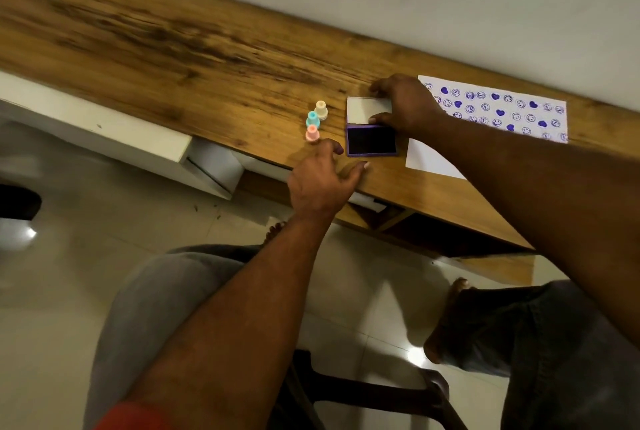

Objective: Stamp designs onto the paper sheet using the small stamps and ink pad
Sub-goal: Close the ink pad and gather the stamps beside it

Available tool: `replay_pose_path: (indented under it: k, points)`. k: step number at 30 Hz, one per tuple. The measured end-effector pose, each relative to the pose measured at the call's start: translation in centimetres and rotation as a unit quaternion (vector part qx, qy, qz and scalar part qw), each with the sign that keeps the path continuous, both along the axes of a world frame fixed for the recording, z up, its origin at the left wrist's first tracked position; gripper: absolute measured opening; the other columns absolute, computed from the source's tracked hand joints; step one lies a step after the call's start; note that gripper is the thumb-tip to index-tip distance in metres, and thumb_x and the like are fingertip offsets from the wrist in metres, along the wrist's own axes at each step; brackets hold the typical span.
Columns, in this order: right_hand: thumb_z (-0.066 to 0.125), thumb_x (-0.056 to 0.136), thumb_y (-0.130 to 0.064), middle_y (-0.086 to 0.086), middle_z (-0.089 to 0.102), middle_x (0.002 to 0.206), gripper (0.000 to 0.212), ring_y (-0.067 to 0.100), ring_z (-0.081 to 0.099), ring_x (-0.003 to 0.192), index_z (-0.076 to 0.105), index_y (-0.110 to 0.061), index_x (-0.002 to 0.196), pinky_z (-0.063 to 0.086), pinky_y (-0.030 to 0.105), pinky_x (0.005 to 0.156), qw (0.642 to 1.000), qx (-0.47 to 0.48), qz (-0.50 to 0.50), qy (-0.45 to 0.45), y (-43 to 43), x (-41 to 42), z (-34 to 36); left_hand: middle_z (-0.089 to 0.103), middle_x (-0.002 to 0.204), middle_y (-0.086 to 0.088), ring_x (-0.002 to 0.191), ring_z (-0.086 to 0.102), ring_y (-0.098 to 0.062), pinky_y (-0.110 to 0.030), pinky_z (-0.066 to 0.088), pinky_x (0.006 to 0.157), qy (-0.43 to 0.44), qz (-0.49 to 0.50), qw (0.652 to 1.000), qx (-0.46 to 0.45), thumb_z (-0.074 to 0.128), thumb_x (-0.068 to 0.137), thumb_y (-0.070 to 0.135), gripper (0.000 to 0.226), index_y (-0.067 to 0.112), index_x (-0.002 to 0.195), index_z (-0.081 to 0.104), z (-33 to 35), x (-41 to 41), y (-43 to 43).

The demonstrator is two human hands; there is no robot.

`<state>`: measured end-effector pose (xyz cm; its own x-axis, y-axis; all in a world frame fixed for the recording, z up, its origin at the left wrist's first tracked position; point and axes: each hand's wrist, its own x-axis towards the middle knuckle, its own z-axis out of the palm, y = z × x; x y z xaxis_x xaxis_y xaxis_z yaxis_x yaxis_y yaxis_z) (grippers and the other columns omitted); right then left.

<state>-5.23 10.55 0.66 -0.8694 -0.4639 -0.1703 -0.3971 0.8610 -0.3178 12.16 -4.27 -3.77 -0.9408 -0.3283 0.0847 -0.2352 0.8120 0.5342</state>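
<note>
Paper sheet (495,107) is lying at the right end of the wooden desk (173,48), and it is showing about 4 rows of purple smileys and hearts, so most of the stamping is looking done. Near part of it is hiding under the right forearm; a blank white corner (429,159) is poking out below the arm, cannot tell if it is the same sheet or a 2nd one. All 3 small stamps are standing upright in a tight row just left of the ink pad (371,140): cream stamp (321,110) farthest, teal stamp (312,118) in the middle, pink stamp (312,133) nearest. None is being held. Ink pad is sitting open, dark purple surface showing, white lid (367,110) folded back behind it. Right hand (405,107) is grasping the lid, fingers on its far edge, thumb at the hinge side. Left hand (322,176) is hovering near the desk's front edge, fingers loosely spread, grasping nothing, fingertips near the pink stamp and the pad. Judging: either closing up or steadying the pad for another inking; blank area is possibly remaining.
</note>
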Motion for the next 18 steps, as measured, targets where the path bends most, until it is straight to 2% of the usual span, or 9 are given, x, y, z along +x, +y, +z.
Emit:
replay_pose_path:
  k: [4, 7, 10, 14, 18]
  points:
    - [0.088, 0.076, -0.038, 0.012, 0.056, 0.135, 0.066, 0.033, 0.054, 0.123, 0.062, -0.024, 0.136, 0.049, 0.042, 0.101, 1.0, 0.024, -0.01, -0.016, -0.7, -0.6, 0.3, 0.068, 0.098, 0.003, 0.087, 0.065, -0.014, -0.028, 0.042, 0.067, -0.016, 0.001, 1.0, -0.026, 0.059, 0.092, 0.076, 0.06, 0.026, 0.126, 0.06, 0.2, -0.3, 0.3]
    - [0.08, 0.086, -0.034, 0.013, 0.058, 0.13, 0.047, 0.032, 0.057, 0.117, 0.068, -0.021, 0.129, 0.046, 0.037, 0.092, 1.0, 0.012, 0.008, 0.007, -0.9, -0.4, 1.0, 0.067, 0.098, 0.001, 0.088, 0.064, -0.015, -0.029, 0.041, 0.068, -0.017, -0.003, 0.999, -0.031, 0.059, 0.093, 0.074, 0.06, 0.024, 0.127, 0.059, 0.2, -0.4, 0.5]
    - [0.072, 0.091, -0.034, 0.009, 0.066, 0.115, 0.03, 0.027, 0.062, 0.105, 0.075, -0.017, 0.116, 0.048, 0.034, 0.081, 0.998, -0.023, 0.035, 0.046, -0.4, 1.0, 2.3, 0.068, 0.097, 0.001, 0.088, 0.065, -0.016, -0.029, 0.039, 0.069, -0.019, -0.012, 0.999, -0.038, 0.059, 0.093, 0.072, 0.06, 0.023, 0.128, 0.059, 0.3, -0.4, 0.6]
    - [0.066, 0.09, -0.03, 0.004, 0.072, 0.109, 0.022, 0.025, 0.066, 0.097, 0.074, -0.019, 0.107, 0.054, 0.037, 0.077, 0.989, -0.052, 0.077, 0.114, 1.2, 4.3, 3.4, 0.069, 0.098, 0.0, 0.089, 0.068, -0.017, -0.031, 0.048, 0.071, -0.021, -0.006, 0.999, -0.039, 0.06, 0.092, 0.072, 0.06, 0.024, 0.128, 0.06, 0.2, -0.5, 0.7]
    - [0.062, 0.09, -0.031, 0.005, 0.073, 0.096, 0.021, 0.031, 0.069, 0.084, 0.071, -0.017, 0.103, 0.053, 0.035, 0.064, 0.971, -0.005, 0.153, 0.183, 2.7, 7.3, 2.1, 0.069, 0.099, 0.0, 0.092, 0.068, -0.017, -0.034, 0.052, 0.076, -0.031, -0.003, 0.999, -0.024, 0.061, 0.092, 0.072, 0.06, 0.025, 0.129, 0.058, 0.2, -0.7, 0.7]
